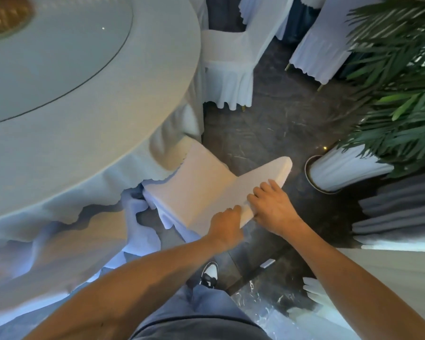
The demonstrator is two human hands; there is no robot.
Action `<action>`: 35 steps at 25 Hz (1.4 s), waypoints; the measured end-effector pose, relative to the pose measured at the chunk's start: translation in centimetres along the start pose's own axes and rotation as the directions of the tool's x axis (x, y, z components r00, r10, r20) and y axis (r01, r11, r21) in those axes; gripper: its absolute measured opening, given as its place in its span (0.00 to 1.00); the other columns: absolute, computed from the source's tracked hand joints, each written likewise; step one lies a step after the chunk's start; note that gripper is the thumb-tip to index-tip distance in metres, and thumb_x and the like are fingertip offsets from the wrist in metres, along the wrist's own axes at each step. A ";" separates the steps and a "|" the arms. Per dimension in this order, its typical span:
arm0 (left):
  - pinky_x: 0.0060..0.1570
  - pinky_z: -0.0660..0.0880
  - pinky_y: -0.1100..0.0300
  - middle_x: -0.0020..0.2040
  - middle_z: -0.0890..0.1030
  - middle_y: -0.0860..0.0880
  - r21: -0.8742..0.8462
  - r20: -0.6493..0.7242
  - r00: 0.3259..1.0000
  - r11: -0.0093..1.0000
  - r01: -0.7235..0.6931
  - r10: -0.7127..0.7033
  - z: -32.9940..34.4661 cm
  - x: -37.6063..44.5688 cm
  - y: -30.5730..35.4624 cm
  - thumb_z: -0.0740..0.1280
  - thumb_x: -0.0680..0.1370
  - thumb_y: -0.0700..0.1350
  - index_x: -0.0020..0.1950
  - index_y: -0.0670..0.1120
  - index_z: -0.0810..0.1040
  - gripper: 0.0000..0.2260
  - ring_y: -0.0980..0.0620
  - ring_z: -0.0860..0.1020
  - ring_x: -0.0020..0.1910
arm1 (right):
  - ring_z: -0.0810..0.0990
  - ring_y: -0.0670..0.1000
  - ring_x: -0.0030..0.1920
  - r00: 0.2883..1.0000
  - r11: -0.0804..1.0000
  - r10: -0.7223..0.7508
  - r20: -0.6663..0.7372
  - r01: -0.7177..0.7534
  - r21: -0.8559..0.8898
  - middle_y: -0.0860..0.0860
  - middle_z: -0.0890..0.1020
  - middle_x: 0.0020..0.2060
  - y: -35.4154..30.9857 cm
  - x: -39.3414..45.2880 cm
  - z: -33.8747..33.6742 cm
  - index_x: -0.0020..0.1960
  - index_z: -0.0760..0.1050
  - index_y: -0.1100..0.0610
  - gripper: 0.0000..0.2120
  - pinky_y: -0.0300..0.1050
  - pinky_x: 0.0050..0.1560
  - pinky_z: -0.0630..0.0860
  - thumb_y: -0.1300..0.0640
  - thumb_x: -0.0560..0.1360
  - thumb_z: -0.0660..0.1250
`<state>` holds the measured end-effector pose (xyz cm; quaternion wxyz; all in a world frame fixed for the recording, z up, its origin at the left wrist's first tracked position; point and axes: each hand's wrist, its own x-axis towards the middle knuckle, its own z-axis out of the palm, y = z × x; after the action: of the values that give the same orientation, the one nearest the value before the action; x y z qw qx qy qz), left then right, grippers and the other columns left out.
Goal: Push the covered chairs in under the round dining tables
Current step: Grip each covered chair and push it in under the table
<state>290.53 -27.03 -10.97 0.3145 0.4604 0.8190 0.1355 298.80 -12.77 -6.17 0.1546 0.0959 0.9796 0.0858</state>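
Gripping the chair's backrest [265, 185] with left hand [227, 225] and right hand [271, 207]; seat [196, 185] pointed away toward round table [88, 148], front edge tucked under the tablecloth.

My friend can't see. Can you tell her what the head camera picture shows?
Two bare hands, left hand and right hand, grip the top of a white-covered chair whose seat sits partly under the cloth of a round table. Another covered chair stands farther along the table, and a potted plant stands on the right.
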 end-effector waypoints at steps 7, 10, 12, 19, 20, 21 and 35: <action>0.45 0.72 0.59 0.53 0.84 0.46 0.001 -0.140 0.983 0.992 0.124 -0.122 -5.8 -5.7 -10.8 0.66 0.78 0.47 0.64 0.51 0.78 0.15 0.44 0.81 0.49 | 0.75 0.57 0.37 0.983 0.981 -0.111 -0.144 0.131 0.142 0.54 0.77 0.37 -10.3 6.1 -4.0 0.42 0.75 0.56 0.18 0.52 0.38 0.72 0.52 0.57 0.78; 0.41 0.64 0.62 0.52 0.84 0.49 0.076 -0.151 0.980 0.987 0.145 -0.132 -7.5 -8.7 -14.5 0.66 0.76 0.46 0.64 0.53 0.79 0.16 0.47 0.81 0.49 | 0.77 0.57 0.39 0.986 0.971 -0.133 -0.098 0.150 0.188 0.52 0.79 0.40 -13.5 8.0 -4.4 0.45 0.76 0.54 0.19 0.50 0.41 0.71 0.51 0.58 0.78; 0.41 0.64 0.63 0.54 0.84 0.50 0.087 -0.127 0.981 0.983 0.160 -0.148 -7.6 -9.8 -16.4 0.66 0.76 0.46 0.65 0.55 0.78 0.17 0.48 0.81 0.51 | 0.79 0.58 0.42 0.987 0.958 -0.155 -0.050 0.163 0.237 0.52 0.81 0.43 -15.0 8.6 -4.3 0.48 0.78 0.54 0.16 0.50 0.44 0.72 0.53 0.62 0.74; 0.40 0.66 0.61 0.52 0.84 0.51 0.063 -0.155 0.973 0.981 0.185 -0.174 -7.8 -10.8 -17.9 0.66 0.76 0.47 0.63 0.58 0.79 0.16 0.49 0.80 0.49 | 0.80 0.55 0.47 0.982 0.954 -0.171 0.083 0.144 0.262 0.50 0.82 0.49 -16.3 9.2 -5.1 0.59 0.76 0.49 0.16 0.48 0.45 0.75 0.48 0.72 0.66; 0.40 0.65 0.61 0.53 0.84 0.51 0.071 -0.168 0.971 0.981 0.183 -0.169 -7.8 -10.8 -18.0 0.66 0.77 0.48 0.63 0.57 0.78 0.15 0.48 0.80 0.49 | 0.80 0.55 0.48 0.981 0.953 -0.171 0.091 0.141 0.267 0.50 0.82 0.50 -16.2 9.2 -5.1 0.60 0.75 0.49 0.17 0.49 0.46 0.76 0.50 0.71 0.66; 0.41 0.65 0.61 0.54 0.84 0.51 0.076 -0.179 0.970 0.981 0.178 -0.162 -7.8 -10.7 -18.1 0.66 0.77 0.49 0.64 0.57 0.78 0.15 0.48 0.80 0.50 | 0.80 0.55 0.48 0.980 0.950 -0.175 0.097 0.142 0.277 0.50 0.82 0.50 -15.9 9.1 -5.2 0.61 0.74 0.49 0.19 0.50 0.46 0.76 0.52 0.71 0.66; 0.42 0.71 0.57 0.55 0.78 0.40 0.053 0.352 0.915 0.980 0.190 -0.196 -9.8 -6.0 -14.5 0.68 0.75 0.40 0.62 0.39 0.73 0.16 0.43 0.78 0.51 | 0.77 0.56 0.60 0.927 0.913 -0.200 0.317 0.059 0.404 0.52 0.78 0.64 -10.8 9.2 -4.9 0.72 0.69 0.47 0.30 0.51 0.60 0.75 0.58 0.70 0.65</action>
<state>276.85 -39.22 -8.50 0.4651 0.3969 0.7912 0.0112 286.90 -21.90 -6.32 0.3105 0.0723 0.9376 -0.1387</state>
